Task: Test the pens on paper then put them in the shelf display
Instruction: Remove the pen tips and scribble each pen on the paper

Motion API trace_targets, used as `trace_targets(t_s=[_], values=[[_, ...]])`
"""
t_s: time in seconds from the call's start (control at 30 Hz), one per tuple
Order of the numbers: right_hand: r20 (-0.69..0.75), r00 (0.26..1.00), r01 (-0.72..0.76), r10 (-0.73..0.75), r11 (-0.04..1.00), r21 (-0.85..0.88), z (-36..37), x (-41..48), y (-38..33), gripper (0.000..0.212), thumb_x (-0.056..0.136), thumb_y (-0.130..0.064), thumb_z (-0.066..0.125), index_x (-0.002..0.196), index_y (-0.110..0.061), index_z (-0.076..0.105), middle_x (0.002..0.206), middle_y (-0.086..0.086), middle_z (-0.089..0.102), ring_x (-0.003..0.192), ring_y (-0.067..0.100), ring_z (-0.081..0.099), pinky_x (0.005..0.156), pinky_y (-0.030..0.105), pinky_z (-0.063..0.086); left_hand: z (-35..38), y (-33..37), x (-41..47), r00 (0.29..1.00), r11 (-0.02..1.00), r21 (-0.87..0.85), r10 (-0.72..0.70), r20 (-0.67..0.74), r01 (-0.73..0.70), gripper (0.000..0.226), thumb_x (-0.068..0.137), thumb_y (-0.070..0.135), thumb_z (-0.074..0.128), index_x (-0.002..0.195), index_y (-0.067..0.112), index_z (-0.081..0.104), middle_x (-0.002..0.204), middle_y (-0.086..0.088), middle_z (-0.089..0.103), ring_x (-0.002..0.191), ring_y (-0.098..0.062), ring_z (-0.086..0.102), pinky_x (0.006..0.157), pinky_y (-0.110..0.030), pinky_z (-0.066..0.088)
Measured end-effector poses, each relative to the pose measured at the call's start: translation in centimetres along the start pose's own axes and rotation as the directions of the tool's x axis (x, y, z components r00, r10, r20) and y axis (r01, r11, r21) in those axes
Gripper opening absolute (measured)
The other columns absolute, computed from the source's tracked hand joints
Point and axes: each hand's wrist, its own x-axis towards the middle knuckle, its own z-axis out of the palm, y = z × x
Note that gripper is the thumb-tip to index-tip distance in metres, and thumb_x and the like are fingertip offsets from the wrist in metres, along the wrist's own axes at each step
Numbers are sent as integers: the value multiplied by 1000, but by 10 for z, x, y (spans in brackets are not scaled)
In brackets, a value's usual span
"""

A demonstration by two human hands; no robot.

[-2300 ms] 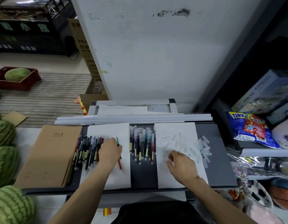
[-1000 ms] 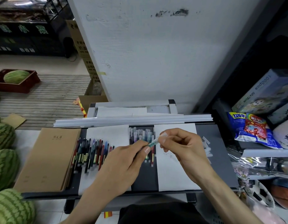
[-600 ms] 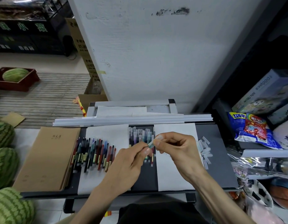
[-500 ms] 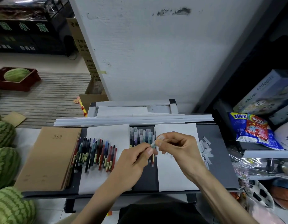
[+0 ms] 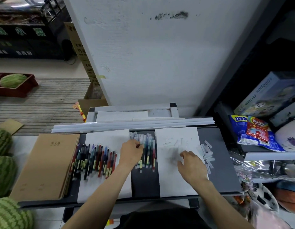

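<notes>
On the left white sheet (image 5: 107, 139) lies a row of several uncapped coloured pens (image 5: 94, 161). A bunch of capped pens (image 5: 149, 151) rests on the dark strip in the middle. My left hand (image 5: 131, 152) reaches into the left side of that bunch, its fingertips pinching a pen there. Faint scribbles mark the right white sheet (image 5: 175, 184), and my right hand (image 5: 191, 164) hovers over it with loosely curled fingers holding nothing. Several clear pen caps (image 5: 208, 154) lie scattered just right of that sheet.
A stack of brown notebooks (image 5: 44, 164) fills the left end of the grey shelf board (image 5: 222, 162). Long white strips (image 5: 133, 124) run along its back edge. Watermelons (image 5: 3, 172) sit at the left; a snack bag (image 5: 254, 131) and puzzle box (image 5: 267, 95) at the right.
Both hands had met above the middle, the right fitting a cap on the pen held by the left. Now they have parted: the left dropped to the capped bunch, the right over the right sheet.
</notes>
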Motion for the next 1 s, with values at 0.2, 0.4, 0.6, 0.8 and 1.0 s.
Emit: trace_targets(t_s=[0.2, 0.4, 0.6, 0.8, 1.0], values=[[8, 1000, -4, 5, 999, -40, -4, 21, -2, 31, 100, -27, 51, 126, -13, 60, 120, 6, 63, 108, 27, 64, 84, 37, 55, 8, 2, 10, 1000, 992, 123, -22, -10, 23, 20, 97, 17, 64, 90, -1, 66, 81, -16, 68, 71, -27, 64, 64, -35, 52], [30, 1000, -3, 5, 996, -84, -13, 45, -25, 24, 101, -22, 53, 117, -6, 57, 115, 12, 66, 106, 32, 65, 77, 34, 46, 7, 2, 11, 999, 984, 175, -17, -36, 23, 19, 97, 25, 69, 95, 7, 63, 80, -7, 64, 65, -16, 55, 60, -31, 45], [54, 998, -2, 12, 982, -186, -15, 50, -30, 27, 101, -17, 52, 125, -5, 51, 117, 12, 66, 106, 32, 65, 74, 33, 42, -13, -25, 0, 994, 993, 107, -37, -106, 48, 8, 97, 20, 68, 102, 17, 63, 76, -5, 70, 64, -21, 68, 64, -36, 59], [64, 997, -40, 47, 993, -112, -15, 50, -31, 51, 93, -4, 52, 142, -5, 39, 119, 15, 66, 105, 33, 67, 82, 38, 56, -42, -80, -21, 972, 967, 178, -150, -183, 183, 16, 93, 18, 64, 82, 11, 55, 77, -5, 64, 71, -25, 62, 66, -40, 55], [33, 999, 6, -4, 997, -77, -17, 39, -41, 46, 90, -10, 57, 134, -13, 44, 112, 8, 66, 96, 30, 67, 76, 36, 53, -42, -92, -25, 976, 947, 256, -156, -153, 191, 29, 96, 28, 66, 73, 17, 51, 73, -3, 63, 71, -26, 64, 66, -40, 58]])
